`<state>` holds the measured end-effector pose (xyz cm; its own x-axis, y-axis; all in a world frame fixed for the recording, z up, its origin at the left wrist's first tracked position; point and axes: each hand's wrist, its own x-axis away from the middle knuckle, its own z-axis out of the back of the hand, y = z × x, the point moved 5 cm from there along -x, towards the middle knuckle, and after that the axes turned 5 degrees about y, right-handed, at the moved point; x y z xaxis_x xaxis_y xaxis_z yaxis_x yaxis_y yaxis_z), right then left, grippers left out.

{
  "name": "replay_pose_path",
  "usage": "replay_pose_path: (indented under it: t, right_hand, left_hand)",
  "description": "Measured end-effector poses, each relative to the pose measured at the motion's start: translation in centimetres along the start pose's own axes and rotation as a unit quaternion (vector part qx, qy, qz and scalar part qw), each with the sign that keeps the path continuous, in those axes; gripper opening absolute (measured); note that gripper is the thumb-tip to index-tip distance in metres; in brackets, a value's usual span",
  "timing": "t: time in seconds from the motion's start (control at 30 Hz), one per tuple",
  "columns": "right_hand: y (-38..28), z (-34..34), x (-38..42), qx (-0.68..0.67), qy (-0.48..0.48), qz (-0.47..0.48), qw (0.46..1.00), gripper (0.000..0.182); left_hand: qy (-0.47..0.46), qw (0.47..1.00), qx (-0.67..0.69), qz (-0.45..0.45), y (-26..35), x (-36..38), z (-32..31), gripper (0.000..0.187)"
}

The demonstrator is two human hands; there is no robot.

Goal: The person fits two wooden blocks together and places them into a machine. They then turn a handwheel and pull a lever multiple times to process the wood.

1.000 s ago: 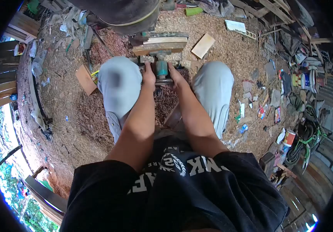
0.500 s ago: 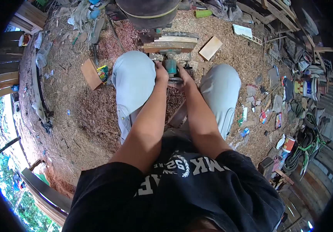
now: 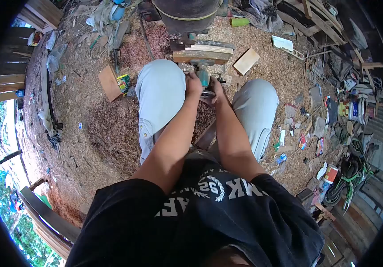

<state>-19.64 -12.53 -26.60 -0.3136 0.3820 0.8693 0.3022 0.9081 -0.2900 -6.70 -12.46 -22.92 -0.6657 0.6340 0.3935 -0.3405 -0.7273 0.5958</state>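
Between my knees stands a green metal fitting (image 3: 204,78) with a round handwheel (image 3: 207,94) at its near end. My left hand (image 3: 194,85) is at the left side of the fitting, its fingers curled closed and mostly hidden. On the opposite side my right hand (image 3: 218,92) is curled in beside the handwheel. What either hand grips cannot be made out. Just beyond the fitting lie stacked wooden pieces (image 3: 202,57), and behind them a dark round container with a yellow band (image 3: 187,20).
Wood shavings cover the ground. A pale wood block (image 3: 246,61) lies to the right, a brown board (image 3: 109,83) and a yellow-green packet (image 3: 123,83) to the left. Scraps, a red-white can (image 3: 330,174) and coiled hoses or cables (image 3: 348,173) line the right side.
The whole view has shifted slightly, so things appear a little farther right. Both hands stay beside the green fitting, with only small shifts in their grip.
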Motion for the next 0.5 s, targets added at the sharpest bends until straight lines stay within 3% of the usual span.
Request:
replay_pose_path:
  t: [0.13,0.23,0.3,0.37,0.4,0.43,0.5]
  right_hand:
    - [1.0,-0.7,2.9,-0.116,0.015,0.012,0.993,0.061]
    - [1.0,-0.9,2.3,-0.137,-0.022,0.022,0.99,0.065]
    - [1.4,-0.4,0.5,-0.139,-0.104,0.001,0.985,0.055]
    - [1.2,-0.5,0.2,-0.14,-0.11,0.0,0.984,0.055]
    - [1.0,-0.7,1.4,-0.093,-0.065,0.017,0.993,0.055]
    - [0.6,-0.7,2.1,-0.047,-0.019,0.034,0.998,0.056]
    - [0.6,0.3,0.3,-0.026,-0.014,0.016,0.999,0.058]
  left_hand:
    - [0.054,0.997,0.054,-0.015,-0.2,0.3,-0.2,0.082]
    - [-0.014,0.983,0.174,0.064,-0.2,0.1,0.0,0.082]
    - [-0.05,0.972,0.213,0.086,0.1,1.4,1.8,0.08]
    - [-0.028,0.974,0.224,0.019,1.2,2.3,2.7,0.074]
    - [-0.001,0.978,0.209,0.019,0.4,1.6,1.9,0.062]
    - [-0.004,0.978,0.209,0.017,-0.5,0.9,0.7,0.062]
    - [0.026,0.965,0.261,-0.008,-1.1,0.3,0.2,0.052]
